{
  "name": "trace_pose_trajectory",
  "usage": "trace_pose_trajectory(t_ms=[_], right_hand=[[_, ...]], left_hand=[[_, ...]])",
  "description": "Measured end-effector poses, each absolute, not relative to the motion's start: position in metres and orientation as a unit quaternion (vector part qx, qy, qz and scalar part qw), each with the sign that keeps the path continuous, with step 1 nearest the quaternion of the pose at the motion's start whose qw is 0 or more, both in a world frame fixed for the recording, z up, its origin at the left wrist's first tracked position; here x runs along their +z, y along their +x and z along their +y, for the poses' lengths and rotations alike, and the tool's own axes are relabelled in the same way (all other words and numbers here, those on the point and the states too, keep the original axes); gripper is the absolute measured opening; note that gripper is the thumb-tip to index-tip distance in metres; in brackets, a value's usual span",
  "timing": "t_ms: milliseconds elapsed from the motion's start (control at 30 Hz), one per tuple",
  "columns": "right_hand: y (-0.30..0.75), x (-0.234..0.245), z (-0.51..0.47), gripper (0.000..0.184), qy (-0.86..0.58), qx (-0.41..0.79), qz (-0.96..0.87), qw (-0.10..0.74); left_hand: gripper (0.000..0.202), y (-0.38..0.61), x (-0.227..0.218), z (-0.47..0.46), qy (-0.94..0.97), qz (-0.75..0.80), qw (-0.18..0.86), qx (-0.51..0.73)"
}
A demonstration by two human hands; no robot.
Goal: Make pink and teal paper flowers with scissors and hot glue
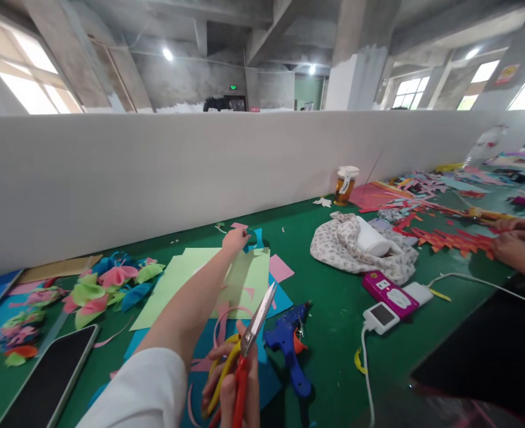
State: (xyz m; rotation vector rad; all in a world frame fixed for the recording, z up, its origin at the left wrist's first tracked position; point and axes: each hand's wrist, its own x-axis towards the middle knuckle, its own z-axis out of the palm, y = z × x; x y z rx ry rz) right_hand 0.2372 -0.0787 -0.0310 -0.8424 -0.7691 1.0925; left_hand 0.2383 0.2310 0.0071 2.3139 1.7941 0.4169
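Observation:
My left hand [236, 239] reaches far forward over the light green paper sheets [249, 279]. Its fingers are pinched together at the sheets' far edge, beside a small pink scrap [239, 226] and a blue paper piece [257, 238]; what they grip is hidden. My right hand [233, 386] is close to me at the bottom and wrapped round scissors [249, 345] with yellow and red handles. The blades point up and away over blue paper [209, 339] with curled pink strips on it.
A blue glue gun [289, 348] lies right of the scissors. A dark phone [48, 374] and paper flowers [106, 285] lie at left. A floral cloth [334, 249], a pink device [387, 290], a white charger [382, 316] and a jar [345, 185] sit at right. Another person's hands [518, 244] work at far right. A white partition [155, 178] lines the back of the table.

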Motion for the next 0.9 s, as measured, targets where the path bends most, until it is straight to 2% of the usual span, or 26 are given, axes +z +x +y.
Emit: trace_pose_trajectory(t_ms=[133,233,333,467,633,700,800,900], right_hand=[[0.248,-0.015,-0.078,0.06,-0.401,0.485,-0.273,0.728],[0.271,-0.002,-0.074,0.059,-0.468,0.42,-0.25,0.736],[0.289,0.003,-0.069,0.055,-0.478,0.386,-0.253,0.747],[0.288,0.0,-0.07,0.055,-0.416,0.447,-0.295,0.735],[0.274,0.006,-0.077,0.051,-0.405,0.507,-0.336,0.683],[0.272,0.008,-0.078,0.05,-0.408,0.513,-0.339,0.675],[0.272,0.008,-0.077,0.048,-0.42,0.505,-0.35,0.668],[0.272,0.005,-0.075,0.047,-0.434,0.492,-0.348,0.67]], left_hand=[[0.023,0.206,0.03,0.173,0.825,0.512,-0.01,0.239],[0.019,0.176,0.045,0.111,0.851,0.435,-0.071,0.286],[0.019,0.151,0.052,0.052,0.873,0.363,-0.098,0.31],[0.01,0.13,0.047,0.0,0.881,0.317,-0.085,0.342],[0.008,0.116,0.032,-0.026,0.824,0.372,-0.013,0.426],[0.015,0.114,0.028,-0.03,0.773,0.421,0.033,0.473],[0.038,0.119,0.025,-0.033,0.709,0.467,0.153,0.505],[0.038,0.125,0.022,-0.036,0.694,0.451,0.315,0.465]])
